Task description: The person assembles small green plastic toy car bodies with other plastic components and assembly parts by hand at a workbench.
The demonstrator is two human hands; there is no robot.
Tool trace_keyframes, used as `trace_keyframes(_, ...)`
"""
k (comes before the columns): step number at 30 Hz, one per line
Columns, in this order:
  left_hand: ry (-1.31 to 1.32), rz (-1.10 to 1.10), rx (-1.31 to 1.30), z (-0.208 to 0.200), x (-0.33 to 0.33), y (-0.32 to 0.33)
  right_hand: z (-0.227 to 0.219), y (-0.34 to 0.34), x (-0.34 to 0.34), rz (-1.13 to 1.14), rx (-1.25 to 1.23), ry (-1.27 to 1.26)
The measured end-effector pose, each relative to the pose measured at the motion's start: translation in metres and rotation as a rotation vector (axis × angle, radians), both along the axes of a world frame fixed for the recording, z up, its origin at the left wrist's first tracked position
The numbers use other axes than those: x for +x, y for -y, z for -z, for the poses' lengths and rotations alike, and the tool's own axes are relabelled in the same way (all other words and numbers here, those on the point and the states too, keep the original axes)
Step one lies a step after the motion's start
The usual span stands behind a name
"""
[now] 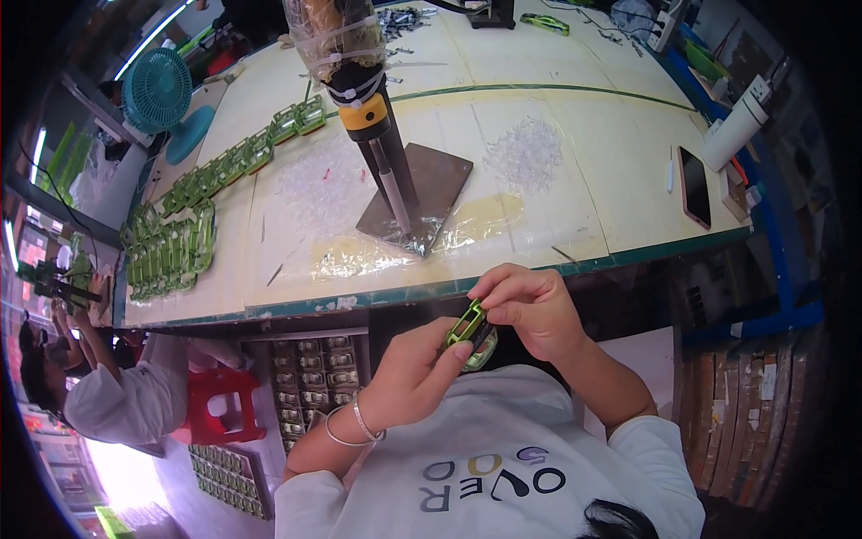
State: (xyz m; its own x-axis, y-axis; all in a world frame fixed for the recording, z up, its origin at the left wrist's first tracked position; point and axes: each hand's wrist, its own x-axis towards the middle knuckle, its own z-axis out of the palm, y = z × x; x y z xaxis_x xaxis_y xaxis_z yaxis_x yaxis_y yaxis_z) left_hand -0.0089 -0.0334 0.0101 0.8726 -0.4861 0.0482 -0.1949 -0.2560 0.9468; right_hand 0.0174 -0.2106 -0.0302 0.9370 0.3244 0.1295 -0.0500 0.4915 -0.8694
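"Where's the green frame (465, 327)?"
"Near the shirt (503, 431); I see the left hand (411, 366) gripping it, the right hand (537, 311) pinching its far end. Probably light, stiff; I'd hold its sides."

A hollow green-and-black piece (470, 329) tilts between left hand (415, 368) and right hand (535, 311)

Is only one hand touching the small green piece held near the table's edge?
No, the left hand grips the green piece while the right hand touches its far end.
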Motion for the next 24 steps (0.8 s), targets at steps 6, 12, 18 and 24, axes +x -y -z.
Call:
trace_keyframes(6, -0.003, 0.015, 0.035, 0.0, 0.002, 0.0, -0.001, 0.002, 0.001, -0.012, 0.046, -0.043)
trace_keyframes(12, -0.046, -0.022, -0.015, 0.009, 0.0, -0.003, 0.0, 0.0, -0.003, 0.055, -0.211, 0.173)
trace_keyframes(18, 0.003, 0.012, 0.046, 0.004, -0.003, -0.005, -0.004, 0.004, -0.003, -0.064, -0.072, 0.002)
trace_keyframes(24, -0.057, -0.004, 0.054, 0.005, -0.004, -0.007, 0.002, -0.001, -0.012, 0.1, -0.296, 0.252)
